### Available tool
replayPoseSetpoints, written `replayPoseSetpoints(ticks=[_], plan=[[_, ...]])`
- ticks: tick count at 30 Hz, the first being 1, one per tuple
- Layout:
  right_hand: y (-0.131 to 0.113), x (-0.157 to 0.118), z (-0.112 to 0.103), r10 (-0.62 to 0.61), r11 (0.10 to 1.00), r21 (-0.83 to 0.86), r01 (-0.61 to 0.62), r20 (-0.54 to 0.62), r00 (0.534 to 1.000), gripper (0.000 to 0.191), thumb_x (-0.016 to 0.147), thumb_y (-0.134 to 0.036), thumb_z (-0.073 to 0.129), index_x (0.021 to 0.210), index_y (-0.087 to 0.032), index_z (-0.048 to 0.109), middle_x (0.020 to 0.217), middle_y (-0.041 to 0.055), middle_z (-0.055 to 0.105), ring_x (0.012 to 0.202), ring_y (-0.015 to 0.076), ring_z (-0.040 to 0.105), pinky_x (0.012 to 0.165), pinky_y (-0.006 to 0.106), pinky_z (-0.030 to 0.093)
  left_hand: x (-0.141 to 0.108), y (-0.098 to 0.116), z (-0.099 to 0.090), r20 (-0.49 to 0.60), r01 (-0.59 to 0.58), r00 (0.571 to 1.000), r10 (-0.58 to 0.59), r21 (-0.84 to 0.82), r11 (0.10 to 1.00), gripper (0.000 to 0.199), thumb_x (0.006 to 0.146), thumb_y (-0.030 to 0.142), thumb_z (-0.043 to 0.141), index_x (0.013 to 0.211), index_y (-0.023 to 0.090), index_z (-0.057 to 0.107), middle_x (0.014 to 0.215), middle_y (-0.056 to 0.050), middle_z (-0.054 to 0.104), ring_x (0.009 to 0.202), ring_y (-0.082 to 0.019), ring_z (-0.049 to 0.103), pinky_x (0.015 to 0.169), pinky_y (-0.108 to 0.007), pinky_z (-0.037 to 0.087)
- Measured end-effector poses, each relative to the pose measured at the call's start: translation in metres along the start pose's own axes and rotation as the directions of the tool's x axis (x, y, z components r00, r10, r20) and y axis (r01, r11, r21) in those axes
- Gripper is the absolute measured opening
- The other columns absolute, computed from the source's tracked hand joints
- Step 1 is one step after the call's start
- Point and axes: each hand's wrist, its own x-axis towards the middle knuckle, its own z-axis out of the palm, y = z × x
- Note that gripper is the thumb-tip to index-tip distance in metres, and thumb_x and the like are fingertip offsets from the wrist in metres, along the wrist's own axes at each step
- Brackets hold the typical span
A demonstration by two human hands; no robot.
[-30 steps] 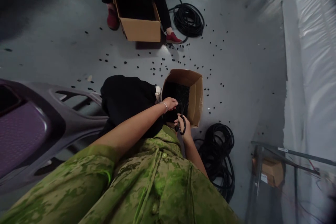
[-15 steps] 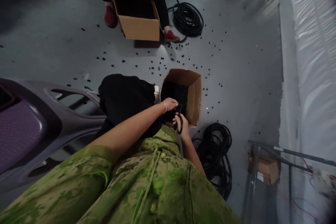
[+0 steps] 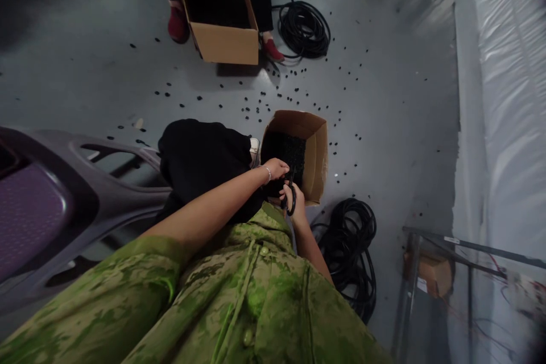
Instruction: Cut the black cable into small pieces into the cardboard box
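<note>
The person's right hand (image 3: 297, 198) was closed round the handles of black scissors (image 3: 292, 200), a large loop standing out on its right side. The scissors were over the near side of an open cardboard box (image 3: 316, 162), their long axis running nearly straight away from the body and the blades pointing forward. How far apart the blades stood was lost against the black pieces (image 3: 290, 149) in the box. The left hand (image 3: 277, 169), a bracelet (image 3: 268, 174) at its wrist, reached in beside the blade end with fingertips drawn together; in that dim patch I could not fairly tell whether they gripped anything. Off to the right, a small carton (image 3: 439, 274) bore a white label (image 3: 422, 285), and a metal rail (image 3: 482, 249) a pale one; the lettering was too small to read.
</note>
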Motion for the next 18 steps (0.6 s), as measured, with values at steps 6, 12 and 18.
replayPoseSetpoints(ticks=[6, 12, 18], plan=[[0.003, -0.006, 0.006, -0.002, 0.998, -0.064, 0.002, -0.003, 1.0, 0.039, 0.089, -0.051, 0.051, 0.1, -0.016, 0.064, 0.065, -0.0019, 0.057, 0.052, 0.0103, 0.051, 0.051, 0.021, 0.041, -0.003, 0.0, -0.002, 0.004, 0.005, 1.0, -0.005, 0.087, 0.996, 0.019, 0.089, 0.014, 0.058, 0.092, 0.013, 0.076, 0.05, 0.005, 0.048, 0.04, -0.006, 0.035, 0.042, -0.018, 0.028], [0.018, -0.01, 0.012, -0.066, 0.978, -0.201, 0.06, -0.024, 0.998, 0.042, 0.092, -0.054, 0.045, 0.072, -0.019, 0.055, 0.058, -0.0017, 0.053, 0.054, 0.0122, 0.051, 0.055, 0.022, 0.041, 0.002, -0.003, -0.002, -0.01, 0.038, 0.999, -0.037, 0.251, 0.967, 0.019, 0.085, 0.016, 0.058, 0.085, 0.015, 0.077, 0.051, 0.001, 0.055, 0.043, -0.007, 0.039, 0.046, -0.019, 0.031], [0.038, -0.008, 0.017, -0.106, 0.959, -0.27, 0.083, -0.073, 0.992, 0.044, 0.091, -0.056, 0.043, 0.075, -0.018, 0.059, 0.059, -0.0018, 0.054, 0.057, 0.0131, 0.049, 0.055, 0.022, 0.038, 0.013, -0.011, -0.001, 0.037, 0.046, 0.997, -0.066, 0.389, 0.92, 0.024, 0.089, 0.019, 0.053, 0.095, 0.015, 0.076, 0.057, 0.001, 0.06, 0.045, -0.006, 0.039, 0.048, -0.017, 0.031]])
